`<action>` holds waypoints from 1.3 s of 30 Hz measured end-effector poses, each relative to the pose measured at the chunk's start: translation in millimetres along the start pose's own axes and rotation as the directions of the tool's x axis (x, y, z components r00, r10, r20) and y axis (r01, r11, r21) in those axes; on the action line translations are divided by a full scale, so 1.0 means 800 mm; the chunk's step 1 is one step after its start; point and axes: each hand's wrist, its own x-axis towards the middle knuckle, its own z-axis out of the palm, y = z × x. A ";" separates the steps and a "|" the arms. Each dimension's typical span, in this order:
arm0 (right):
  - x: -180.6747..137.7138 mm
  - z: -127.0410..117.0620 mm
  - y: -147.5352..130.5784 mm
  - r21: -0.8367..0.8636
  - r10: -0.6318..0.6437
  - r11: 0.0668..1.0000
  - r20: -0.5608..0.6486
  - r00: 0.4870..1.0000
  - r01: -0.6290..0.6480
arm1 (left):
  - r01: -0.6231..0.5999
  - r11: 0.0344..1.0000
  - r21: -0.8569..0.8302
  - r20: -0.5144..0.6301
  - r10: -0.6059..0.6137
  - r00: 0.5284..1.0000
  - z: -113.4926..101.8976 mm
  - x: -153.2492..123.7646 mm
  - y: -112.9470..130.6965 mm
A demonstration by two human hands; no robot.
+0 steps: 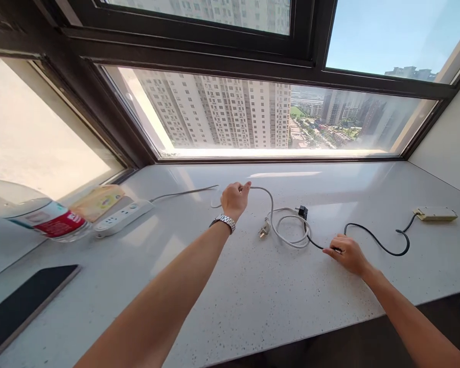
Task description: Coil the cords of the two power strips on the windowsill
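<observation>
My left hand [235, 198], with a metal watch [226, 222] on its wrist, is closed around the white cable [270, 197]. That cable leads left to a white power strip [124, 217] and right into loose loops ending at a white plug [265, 231]. My right hand [347, 252] pinches the black cable [375, 237]. From there the black cable reaches a pale yellowish power strip [437, 214] on the right and a black plug [302, 211] by the white loops. The two cables cross near the black plug.
On the left, a large bottle with a red label [46, 214] leans in beside a yellow packet [97, 200]. A dark tablet-like slab [26, 306] lies at the lower left. The speckled white sill [230, 306] meets a dark-framed window behind and drops off at its front edge.
</observation>
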 end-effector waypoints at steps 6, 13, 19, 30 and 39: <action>-0.037 -0.057 0.102 0.004 0.309 0.947 -0.290 0.906 -0.322 | 0.152 0.988 0.028 -0.116 -0.147 0.982 -0.032 0.036 -0.050; -0.099 -0.103 0.181 -0.197 0.823 0.442 -0.300 0.483 -0.875 | 0.308 0.951 0.022 -0.206 -0.297 0.932 -0.055 0.040 -0.099; -0.081 -0.106 0.147 -0.310 0.798 0.545 -0.093 0.596 -0.779 | -0.062 0.996 0.065 -0.099 0.068 0.993 -0.025 -0.014 -0.069; 0.042 -0.012 -0.018 0.321 0.178 0.940 -0.181 0.967 -0.113 | 0.342 0.691 -0.637 0.665 0.269 0.696 0.044 -0.191 0.043; 0.069 0.063 -0.064 0.280 -0.172 0.945 -0.021 0.985 0.171 | 0.650 -0.276 -0.708 0.690 -0.077 0.720 0.007 -0.104 0.070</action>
